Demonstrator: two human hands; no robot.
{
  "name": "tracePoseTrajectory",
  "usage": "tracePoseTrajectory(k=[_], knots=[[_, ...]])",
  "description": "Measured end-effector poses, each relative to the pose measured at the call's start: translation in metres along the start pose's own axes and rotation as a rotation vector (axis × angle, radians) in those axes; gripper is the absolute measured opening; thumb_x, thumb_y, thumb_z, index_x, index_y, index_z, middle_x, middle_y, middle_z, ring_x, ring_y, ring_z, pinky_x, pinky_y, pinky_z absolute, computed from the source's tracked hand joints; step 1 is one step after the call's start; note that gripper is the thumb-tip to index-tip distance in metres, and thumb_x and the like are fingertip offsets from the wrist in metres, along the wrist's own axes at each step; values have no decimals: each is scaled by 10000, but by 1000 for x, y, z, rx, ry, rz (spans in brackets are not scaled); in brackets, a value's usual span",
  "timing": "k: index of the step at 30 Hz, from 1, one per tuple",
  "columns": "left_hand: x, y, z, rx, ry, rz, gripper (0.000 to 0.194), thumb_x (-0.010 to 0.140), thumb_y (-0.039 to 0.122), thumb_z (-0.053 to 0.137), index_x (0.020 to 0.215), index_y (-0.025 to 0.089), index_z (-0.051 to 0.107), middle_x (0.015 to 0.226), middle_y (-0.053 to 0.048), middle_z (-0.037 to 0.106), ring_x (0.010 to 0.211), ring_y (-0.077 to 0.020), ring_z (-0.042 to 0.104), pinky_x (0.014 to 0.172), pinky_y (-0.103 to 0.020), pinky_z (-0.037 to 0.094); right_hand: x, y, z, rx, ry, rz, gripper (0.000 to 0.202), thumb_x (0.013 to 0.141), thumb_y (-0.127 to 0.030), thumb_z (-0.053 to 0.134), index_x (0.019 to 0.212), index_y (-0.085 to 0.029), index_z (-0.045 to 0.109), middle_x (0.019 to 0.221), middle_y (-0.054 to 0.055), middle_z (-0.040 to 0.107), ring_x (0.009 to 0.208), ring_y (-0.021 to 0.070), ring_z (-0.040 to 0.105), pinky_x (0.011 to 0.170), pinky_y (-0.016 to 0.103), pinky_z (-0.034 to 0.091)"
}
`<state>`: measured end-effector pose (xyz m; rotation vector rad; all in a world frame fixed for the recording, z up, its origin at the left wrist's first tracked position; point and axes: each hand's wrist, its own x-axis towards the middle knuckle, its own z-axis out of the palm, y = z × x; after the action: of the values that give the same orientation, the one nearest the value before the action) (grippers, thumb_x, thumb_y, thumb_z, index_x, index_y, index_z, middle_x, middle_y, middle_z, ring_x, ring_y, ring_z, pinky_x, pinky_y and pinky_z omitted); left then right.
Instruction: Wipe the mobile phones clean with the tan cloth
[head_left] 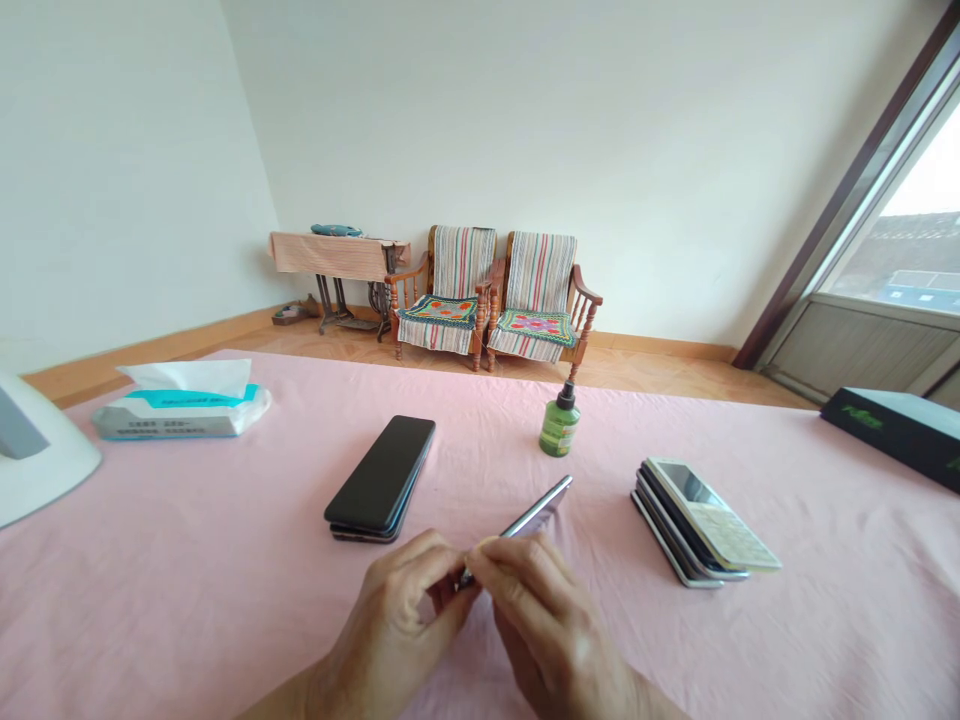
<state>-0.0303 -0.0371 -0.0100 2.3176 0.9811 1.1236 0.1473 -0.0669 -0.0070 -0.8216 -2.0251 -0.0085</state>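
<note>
Both my hands meet at a thin smartphone [541, 506], tilted so that its edge faces me and its far end points up to the right. My left hand [401, 620] pinches the near end of the phone between thumb and fingers. Along its near part, the curled fingers of my right hand [547, 625] press on the edge; whether a small item is between the fingertips I cannot make out. To the left lies a stack of dark phones [382, 475]. On the right is another stack of phones [701, 520], topped by a white one with a keypad.
A green pump bottle [559, 425] stands behind the phone on the pink tablecloth [247, 570]. At the left are a tissue pack [184, 412] and a white rounded object [45, 460]. A black box [892, 435] sits at the right edge. Two wooden armchairs [450, 315] stand beyond the table.
</note>
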Motion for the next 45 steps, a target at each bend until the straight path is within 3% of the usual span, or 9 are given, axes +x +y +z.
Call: tracePoseTrajectory(k=[4,10,13,17,22,29,35,40,45], knots=[[1,-1,-2,40,2,-10,136,858,108,566,765,177,638,669,12,567,586,-130,579,563,-217,437,0,28,-9,-59,161,247,305,922,-70,439,1103,-188,655,997,97,634,918,193,619,799,315,539],[3,-1,-3,57,-10,-16,161,854,114,563,715,166,628,660,5,560,576,-134,581,542,-220,442,5,61,-25,-35,263,451,224,899,-181,516,976,-180,726,981,94,651,869,192,662,740,287,539],[4,-2,-1,46,16,25,111,858,109,567,852,166,662,704,-2,592,584,-130,589,555,-217,466,3,68,-26,50,306,556,214,887,-248,548,974,-198,738,1018,90,679,927,211,669,810,319,533],[6,-7,1,52,99,137,278,879,139,591,1152,177,626,790,-15,636,604,-125,606,591,-210,502,1,73,-24,193,356,709,237,857,-341,586,942,-183,741,986,91,723,953,245,669,856,365,516],[9,-6,1,115,136,194,235,905,147,556,1118,184,651,730,0,618,575,-121,594,560,-200,486,-4,87,-18,219,336,848,333,838,-383,560,946,-134,753,881,109,760,805,256,701,702,338,546],[11,-3,-1,138,141,157,220,908,148,540,1098,196,641,731,15,630,574,-113,607,565,-190,486,-13,96,-18,136,172,851,196,661,-168,555,645,-179,750,659,55,710,643,230,650,605,308,485],[10,-4,-1,141,132,159,204,904,161,555,1081,207,646,725,18,636,575,-114,610,557,-190,482,-4,89,-19,106,194,827,285,809,-272,482,894,-186,740,887,65,727,821,220,673,725,300,500],[8,-9,-1,80,94,61,196,898,171,566,1077,211,636,796,17,669,559,-103,610,561,-194,496,-6,88,-15,42,157,856,235,757,-227,516,813,-170,737,808,69,718,757,231,677,685,311,493],[6,-10,0,-28,32,-64,154,914,245,564,1042,204,639,757,24,671,568,-114,614,549,-197,509,-9,89,-12,4,112,854,271,759,-207,507,895,-169,739,867,65,728,800,220,686,708,294,501]])
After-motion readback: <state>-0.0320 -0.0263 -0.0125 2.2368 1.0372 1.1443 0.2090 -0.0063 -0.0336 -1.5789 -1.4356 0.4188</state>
